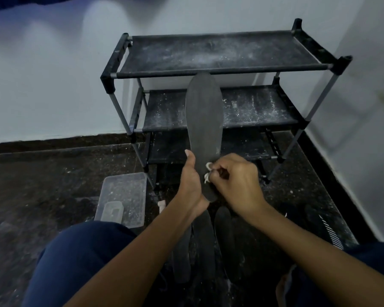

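A long black shoe insole [204, 120] stands upright in front of me. My left hand [191, 180] grips its lower end from the left, thumb up along the edge. My right hand [235, 180] is curled against the insole's lower right side and pinches a small white wad [207, 172], perhaps cloth or cotton, pressed to the insole's surface. Several more black insoles [208, 240] lie on the floor below my hands.
A dusty black three-tier shoe rack [220, 52] stands against the white wall ahead. A clear plastic box [124, 196] with a smaller container inside sits on the dark speckled floor at left. My knees in blue trousers [82, 258] fill the bottom. A dark shoe [328, 229] lies at right.
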The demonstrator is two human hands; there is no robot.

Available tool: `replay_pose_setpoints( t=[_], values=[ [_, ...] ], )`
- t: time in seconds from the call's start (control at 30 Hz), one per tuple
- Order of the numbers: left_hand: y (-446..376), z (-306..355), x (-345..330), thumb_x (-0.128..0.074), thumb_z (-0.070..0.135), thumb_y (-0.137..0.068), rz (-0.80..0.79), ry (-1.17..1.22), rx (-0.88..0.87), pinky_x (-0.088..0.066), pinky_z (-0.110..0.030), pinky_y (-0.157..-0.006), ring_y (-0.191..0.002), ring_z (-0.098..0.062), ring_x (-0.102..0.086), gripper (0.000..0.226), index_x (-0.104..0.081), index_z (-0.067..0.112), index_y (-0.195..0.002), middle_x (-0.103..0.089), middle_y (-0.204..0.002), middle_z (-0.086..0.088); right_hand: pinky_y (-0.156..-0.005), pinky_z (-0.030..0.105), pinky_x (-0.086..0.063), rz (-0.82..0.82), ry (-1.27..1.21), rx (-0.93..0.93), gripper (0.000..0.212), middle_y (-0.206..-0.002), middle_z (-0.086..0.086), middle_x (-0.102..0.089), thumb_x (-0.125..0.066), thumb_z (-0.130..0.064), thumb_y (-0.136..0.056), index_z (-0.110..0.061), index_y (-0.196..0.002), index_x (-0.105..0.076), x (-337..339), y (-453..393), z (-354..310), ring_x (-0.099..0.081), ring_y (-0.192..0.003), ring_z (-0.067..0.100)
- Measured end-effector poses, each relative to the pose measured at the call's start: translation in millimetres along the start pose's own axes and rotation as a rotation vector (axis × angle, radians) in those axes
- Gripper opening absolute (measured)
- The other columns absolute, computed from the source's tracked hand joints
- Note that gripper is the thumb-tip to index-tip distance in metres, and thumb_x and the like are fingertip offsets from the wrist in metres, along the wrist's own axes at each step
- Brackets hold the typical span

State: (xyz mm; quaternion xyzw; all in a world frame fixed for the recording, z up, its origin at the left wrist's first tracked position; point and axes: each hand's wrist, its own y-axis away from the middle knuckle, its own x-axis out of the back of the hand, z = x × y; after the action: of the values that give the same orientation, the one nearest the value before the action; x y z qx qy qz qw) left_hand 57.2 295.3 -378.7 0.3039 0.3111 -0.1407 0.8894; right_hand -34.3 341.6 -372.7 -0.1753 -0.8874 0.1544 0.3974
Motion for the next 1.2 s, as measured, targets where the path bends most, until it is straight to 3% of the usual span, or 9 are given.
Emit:
replay_pose_setpoints(
  t=[0.1, 0.2, 0.33, 0.47, 0.77, 0.9, 1.07, 1.13, 1.2],
  values=[
    [4, -8, -4, -0.017, 0.064, -0.093, -0.033, -0.045, 0.072, -0.055, -0.041, -0.075, -0.084, -0.023, -0.069, 0.07, -0.065, 0.014, -0.101, -0.073, -0.089, -0.008, -0.07, 0.029, -0.051, 0.052, 0.13, 0.061, 0.01, -0.083, 0.009, -0.066, -0.07, -0.006, -0.075, -0.005, -0.085, -0.071, 8, -17, 9, -0.062, -0.079, 0.023],
    [4, -12, -4, -0.012, 0.067, -0.09, -0.061, -0.142, 0.111, -0.049, -0.048, -0.084, -0.087, -0.025, -0.068, 0.073, -0.064, 0.018, -0.102, -0.073, -0.094, -0.007, -0.067, 0.025, -0.049, 0.119, 0.085, -0.038, 0.007, -0.081, 0.009, -0.066, -0.072, -0.007, -0.075, -0.006, -0.082, -0.07, 16, -25, 15, -0.063, -0.073, 0.02],
    [-3, -11, 2, -0.019, 0.06, -0.094, -0.002, -0.042, 0.05, -0.057, -0.031, -0.07, -0.088, -0.02, -0.068, 0.067, -0.064, 0.011, -0.103, -0.073, -0.092, -0.008, -0.061, 0.009, -0.043, -0.055, 0.044, -0.05, 0.004, -0.075, 0.002, -0.068, -0.073, -0.009, -0.073, -0.012, -0.075, -0.071, 8, 3, -1, -0.059, -0.062, 0.006],
    [-6, -7, 6, -0.015, 0.065, -0.093, 0.02, -0.059, 0.066, -0.052, -0.04, -0.086, -0.099, -0.031, -0.065, 0.072, -0.062, 0.012, -0.109, -0.071, -0.109, -0.01, -0.062, 0.013, -0.051, -0.189, -0.108, -0.156, 0.004, -0.068, -0.007, -0.069, -0.071, -0.01, -0.074, -0.013, -0.072, -0.071, 4, 29, -13, -0.062, -0.06, 0.002],
    [-12, -18, 4, -0.023, 0.058, -0.096, 0.028, -0.029, 0.062, -0.054, -0.031, -0.077, -0.085, -0.02, -0.068, 0.066, -0.065, 0.007, -0.096, -0.074, -0.082, -0.008, -0.067, 0.018, -0.05, 0.001, -0.005, -0.111, 0.007, -0.08, 0.004, -0.069, -0.073, -0.007, -0.073, -0.009, -0.08, -0.072, 0, 3, 6, -0.063, -0.068, 0.011],
    [-16, -17, 14, -0.015, 0.061, -0.094, 0.048, -0.035, 0.088, -0.051, -0.038, -0.085, -0.104, -0.03, -0.063, 0.071, -0.064, 0.01, -0.105, -0.071, -0.103, -0.01, -0.067, 0.014, -0.052, -0.118, -0.162, -0.231, 0.006, -0.073, -0.007, -0.07, -0.073, -0.008, -0.073, -0.013, -0.077, -0.073, -9, 26, 0, -0.064, -0.065, 0.001],
    [-18, -16, 20, -0.01, 0.061, -0.095, 0.059, 0.008, 0.094, -0.053, -0.044, -0.081, -0.096, -0.03, -0.064, 0.071, -0.059, 0.012, -0.109, -0.065, -0.113, -0.007, -0.062, 0.006, -0.048, -0.161, -0.337, -0.443, 0.005, -0.071, -0.007, -0.07, -0.077, -0.013, -0.072, -0.016, -0.072, -0.073, -7, 43, -3, -0.064, -0.066, -0.002],
    [-21, -17, 24, -0.01, 0.062, -0.094, 0.088, -0.012, 0.111, -0.053, -0.045, -0.083, -0.103, -0.031, -0.062, 0.076, -0.054, 0.008, -0.123, -0.063, -0.12, -0.008, -0.056, 0.005, -0.046, -0.328, -0.339, -0.53, 0.007, -0.064, -0.003, -0.07, -0.077, -0.014, -0.072, -0.014, -0.066, -0.072, -2, 45, -3, -0.064, -0.059, 0.0],
    [-23, -19, 29, -0.011, 0.059, -0.096, 0.109, -0.043, 0.12, -0.05, -0.046, -0.086, -0.115, -0.034, -0.056, 0.071, -0.043, 0.01, -0.137, -0.055, -0.133, -0.012, -0.053, 0.01, -0.047, -0.629, -0.236, -0.651, 0.007, -0.061, 0.0, -0.071, -0.076, -0.016, -0.07, -0.014, -0.065, -0.074, 4, 40, 4, -0.065, -0.057, 0.004]
  ],
)
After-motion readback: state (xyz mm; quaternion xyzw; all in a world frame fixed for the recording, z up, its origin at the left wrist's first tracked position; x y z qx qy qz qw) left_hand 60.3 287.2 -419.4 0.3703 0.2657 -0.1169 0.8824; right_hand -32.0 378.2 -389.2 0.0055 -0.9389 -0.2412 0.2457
